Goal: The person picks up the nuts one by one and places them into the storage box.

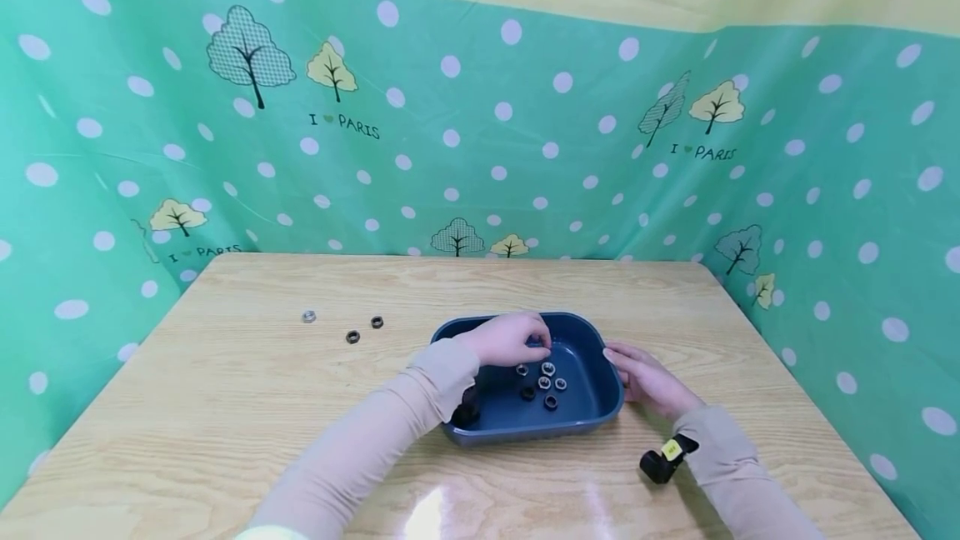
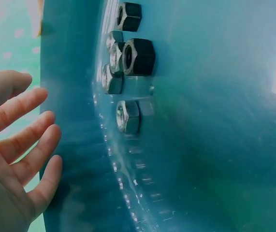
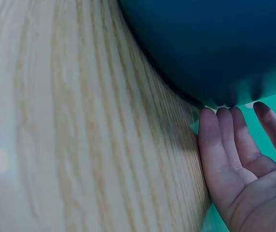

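Observation:
A dark blue plastic basin (image 1: 517,433) stands on the table, with several hex nuts (image 1: 544,382), some silvery and some black, loose on its floor. Over the basin's far half hangs my left hand (image 1: 512,338), fingers loosely bent. In the left wrist view that hand (image 2: 19,150) has its fingers spread and nothing between them, apart from the nuts (image 2: 128,117). My right hand (image 1: 647,375) touches the basin's right end. Its fairly straight fingers (image 3: 210,137) rest against the outer wall in the right wrist view.
Left of the basin, two black nuts (image 1: 353,337) and one silvery nut (image 1: 309,317) lie on the wood-grain table (image 1: 247,407). A green dotted curtain (image 1: 480,132) borders the table's back and sides. Both wrists carry small black cameras.

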`<state>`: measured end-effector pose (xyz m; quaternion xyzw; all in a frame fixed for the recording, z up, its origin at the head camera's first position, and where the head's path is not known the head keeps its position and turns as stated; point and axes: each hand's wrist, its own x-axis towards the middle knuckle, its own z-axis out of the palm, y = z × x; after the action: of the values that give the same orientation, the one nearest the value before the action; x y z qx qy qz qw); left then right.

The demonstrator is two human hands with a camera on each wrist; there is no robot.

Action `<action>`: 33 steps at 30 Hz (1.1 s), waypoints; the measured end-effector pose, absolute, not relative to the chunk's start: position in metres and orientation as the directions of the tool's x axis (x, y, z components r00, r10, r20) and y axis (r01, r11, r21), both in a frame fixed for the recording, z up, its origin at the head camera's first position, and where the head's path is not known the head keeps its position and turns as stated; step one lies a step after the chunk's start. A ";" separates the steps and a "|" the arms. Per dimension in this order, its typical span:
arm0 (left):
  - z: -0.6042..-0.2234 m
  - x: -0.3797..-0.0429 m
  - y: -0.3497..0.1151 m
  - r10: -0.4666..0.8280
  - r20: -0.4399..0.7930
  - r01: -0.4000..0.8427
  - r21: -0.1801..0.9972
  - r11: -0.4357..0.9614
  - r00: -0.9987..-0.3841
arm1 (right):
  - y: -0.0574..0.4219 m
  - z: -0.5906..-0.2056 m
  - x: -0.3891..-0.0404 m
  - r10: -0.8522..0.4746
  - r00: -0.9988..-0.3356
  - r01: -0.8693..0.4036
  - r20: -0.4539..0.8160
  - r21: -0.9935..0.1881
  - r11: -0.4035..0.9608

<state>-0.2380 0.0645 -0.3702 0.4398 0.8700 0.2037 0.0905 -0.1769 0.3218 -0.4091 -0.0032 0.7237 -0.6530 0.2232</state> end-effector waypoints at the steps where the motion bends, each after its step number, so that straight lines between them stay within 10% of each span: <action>1: -0.369 -0.238 0.064 0.801 0.021 0.725 0.439 0.531 -0.599 | 0.322 -0.409 -0.177 -0.294 -0.901 0.288 -0.320 -0.946 0.147; 33: -0.339 -0.233 0.041 0.739 0.150 0.656 0.597 0.461 -0.656 | 0.319 -0.405 -0.178 -0.257 -0.903 0.315 -0.345 -0.937 0.154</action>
<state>-0.2326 0.0407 -0.3391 0.4093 0.8523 0.3191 0.0654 -0.1776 0.3186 -0.4047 0.0198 0.7272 -0.6500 0.2198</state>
